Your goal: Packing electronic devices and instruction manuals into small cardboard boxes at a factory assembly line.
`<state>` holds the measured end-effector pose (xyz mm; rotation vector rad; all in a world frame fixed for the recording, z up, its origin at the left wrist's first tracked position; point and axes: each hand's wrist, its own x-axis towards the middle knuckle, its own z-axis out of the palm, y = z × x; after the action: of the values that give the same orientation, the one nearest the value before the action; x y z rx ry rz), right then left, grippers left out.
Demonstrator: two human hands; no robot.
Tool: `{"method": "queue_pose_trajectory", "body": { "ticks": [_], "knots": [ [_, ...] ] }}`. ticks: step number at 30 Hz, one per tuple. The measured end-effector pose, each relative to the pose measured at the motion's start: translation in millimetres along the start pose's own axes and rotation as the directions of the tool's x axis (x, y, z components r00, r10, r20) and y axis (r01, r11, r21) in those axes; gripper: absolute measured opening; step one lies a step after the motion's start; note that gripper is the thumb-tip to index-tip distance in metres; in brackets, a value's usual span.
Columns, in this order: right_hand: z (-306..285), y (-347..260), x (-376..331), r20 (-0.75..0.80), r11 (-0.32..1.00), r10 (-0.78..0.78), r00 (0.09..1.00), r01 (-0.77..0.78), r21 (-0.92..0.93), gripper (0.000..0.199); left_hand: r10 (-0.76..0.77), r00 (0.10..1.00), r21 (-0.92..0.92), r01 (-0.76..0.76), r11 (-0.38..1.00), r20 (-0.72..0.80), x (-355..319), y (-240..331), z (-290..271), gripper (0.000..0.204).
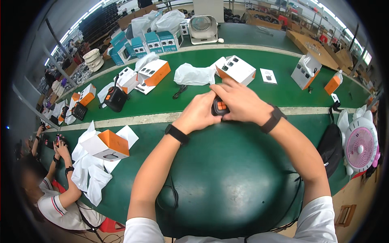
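Both of my hands are closed around a small black device (220,107) with orange buttons, at the near edge of the green conveyor belt. My left hand (197,110) grips its left side, and my right hand (244,103) covers its top and right side. Much of the device is hidden by the fingers. Just beyond my hands are a white-and-orange box (237,70), lying tilted, and a white plastic bag (194,75). A coiled black cable (179,92) lies left of them, and a printed leaflet (268,75) to the right.
Along the belt stand more white-and-orange boxes (154,73) and a black device with a handle (115,99). An opened box (106,146) sits on white wrapping at my left, near a co-worker (60,198). At right are a black bag (330,143) and a pink-and-white fan (360,146).
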<state>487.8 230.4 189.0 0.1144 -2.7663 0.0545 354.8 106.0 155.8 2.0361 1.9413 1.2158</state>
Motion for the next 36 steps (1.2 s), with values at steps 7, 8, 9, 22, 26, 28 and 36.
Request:
{"method": "queue_pose_trajectory", "body": {
  "ticks": [7,8,9,22,26,28,36],
  "knots": [
    [-13,2,-38,-0.031,0.813,0.428,0.903,-0.370,0.449,0.051,-0.451,0.689,-0.021,0.536,0.844,-0.567,8,-131,-51,0.039],
    [-9,7,-44,-0.027,0.659,0.541,0.840,-0.404,0.634,0.048,-0.378,0.638,0.108,0.588,0.801,-0.670,5,-168,-59,0.034],
    [-20,9,-53,0.137,0.320,0.684,0.717,-0.464,0.826,0.045,-0.387,0.641,0.091,0.582,0.808,-0.662,14,-164,-48,0.034],
    [-117,-76,-78,-0.255,0.219,0.650,0.716,0.145,0.965,0.059,0.246,0.968,0.338,-0.250,0.908,0.055,-5,114,-66,0.014],
    [-108,-90,-83,-0.221,0.161,0.607,0.763,0.154,0.975,0.063,0.344,0.935,0.180,-0.325,0.928,-0.085,-24,138,-62,0.021],
    [-109,-94,-87,0.154,-0.431,0.603,0.782,0.157,0.889,0.063,0.326,0.923,-0.207,-0.366,0.907,-0.204,-37,140,-58,0.028],
    [-88,-87,-106,-0.483,0.832,0.211,0.850,0.104,0.545,0.065,-0.043,0.945,-0.722,-0.217,0.657,-0.324,-43,147,-48,0.014]
  ]
}}
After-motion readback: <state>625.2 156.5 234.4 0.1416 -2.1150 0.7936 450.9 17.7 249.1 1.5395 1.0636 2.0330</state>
